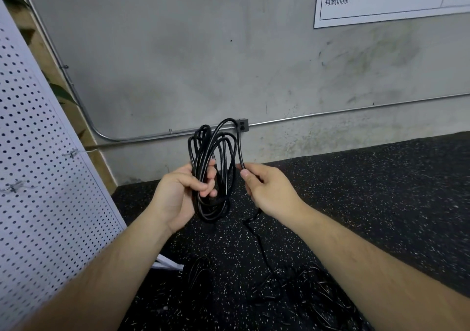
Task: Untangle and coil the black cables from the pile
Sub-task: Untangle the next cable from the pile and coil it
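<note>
Forearms [106, 274] out, left grip [183, 193] clasps the coil [206, 150] (right grip [267, 191] pinches its strand [240, 147]).

The coiled cable [213, 201] is black. The floor [368, 191] is black flecked with white, and the loose cables [312, 287] on it look black too, though they are hard to make out. The wall [178, 51] is mottled grey, the panel [38, 178] white with dark dots.

The perforated panel [38, 152] closes the left side, and the wall [178, 63] with its metal pipe [330, 113] stands ahead. The floor [394, 191] to the right lies open; loose cables [305, 287] clutter its near part.
</note>
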Demonstrator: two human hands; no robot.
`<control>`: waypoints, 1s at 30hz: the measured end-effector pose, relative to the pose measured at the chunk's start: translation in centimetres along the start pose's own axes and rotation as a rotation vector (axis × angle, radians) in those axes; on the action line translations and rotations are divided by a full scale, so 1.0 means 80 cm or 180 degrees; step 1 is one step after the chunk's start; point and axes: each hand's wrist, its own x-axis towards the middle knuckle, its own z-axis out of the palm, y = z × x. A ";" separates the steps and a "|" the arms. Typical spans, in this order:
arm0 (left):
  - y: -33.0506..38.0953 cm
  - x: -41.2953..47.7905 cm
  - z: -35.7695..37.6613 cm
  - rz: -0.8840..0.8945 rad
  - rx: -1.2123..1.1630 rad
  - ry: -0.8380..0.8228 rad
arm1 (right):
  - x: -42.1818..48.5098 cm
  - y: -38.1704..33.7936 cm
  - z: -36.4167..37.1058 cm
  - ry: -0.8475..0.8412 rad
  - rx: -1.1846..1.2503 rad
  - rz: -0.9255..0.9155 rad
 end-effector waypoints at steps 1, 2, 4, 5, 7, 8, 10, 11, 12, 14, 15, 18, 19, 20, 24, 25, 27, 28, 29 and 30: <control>0.000 0.000 -0.001 -0.0030 -0.0040 -0.0023 | -0.003 -0.002 0.001 -0.0041 -0.0155 -0.0067; 0.000 0.000 -0.002 -0.0065 -0.0104 -0.0038 | -0.006 -0.004 0.001 -0.0090 -0.0318 -0.0136; -0.001 0.000 -0.002 -0.0127 -0.0248 -0.0003 | -0.013 -0.008 0.003 -0.0208 -0.0632 -0.0290; -0.001 0.001 -0.002 -0.0139 -0.0300 0.0030 | -0.015 -0.009 0.005 -0.0254 -0.0762 -0.0319; -0.001 0.002 0.001 -0.0137 -0.0274 0.0085 | -0.018 -0.006 0.012 -0.0174 -0.1039 -0.0341; -0.001 0.002 0.003 -0.0121 -0.0205 0.0124 | -0.018 -0.007 0.015 -0.0051 -0.1169 -0.0321; -0.001 0.002 0.010 -0.0141 -0.0020 0.0284 | -0.017 -0.010 0.020 0.0188 -0.1212 -0.0133; -0.001 0.003 0.012 -0.0138 0.0061 0.0365 | -0.015 -0.009 0.023 0.0207 -0.1115 0.0036; -0.002 0.003 0.014 -0.0094 0.0130 0.0419 | -0.015 -0.011 0.025 0.0145 -0.0927 0.0207; -0.003 0.002 0.015 -0.0037 0.0120 0.0399 | -0.014 -0.016 0.030 -0.0080 -0.0293 0.0514; -0.004 0.001 0.015 -0.0077 0.0074 0.0353 | -0.015 -0.020 0.032 -0.0196 0.0027 0.0647; -0.002 -0.003 0.019 -0.0189 0.0064 0.0263 | -0.018 -0.028 0.032 -0.0301 0.0471 0.0722; -0.001 -0.004 0.021 -0.0235 0.0095 0.0296 | -0.019 -0.031 0.032 -0.0216 0.0471 0.0673; 0.000 -0.006 0.024 -0.0275 0.0194 0.0385 | -0.017 -0.031 0.034 -0.0080 0.0379 0.0533; -0.005 -0.011 0.038 -0.0145 0.1195 0.1067 | -0.013 -0.032 0.037 0.0122 -0.0436 -0.0152; -0.010 -0.012 0.042 -0.0083 0.1454 0.1197 | -0.013 -0.034 0.038 0.0074 -0.0717 -0.0278; -0.020 -0.014 0.046 -0.0016 0.1918 0.1398 | -0.016 -0.042 0.039 -0.0024 -0.1151 -0.0560; -0.023 -0.014 0.047 0.0008 0.1991 0.1453 | -0.016 -0.044 0.038 -0.0050 -0.1257 -0.0645; -0.025 -0.014 0.047 0.0035 0.1930 0.1457 | -0.015 -0.046 0.036 -0.0042 -0.1255 -0.0649; -0.025 -0.014 0.047 0.0075 0.1754 0.1367 | -0.012 -0.047 0.033 -0.0013 -0.1173 -0.0582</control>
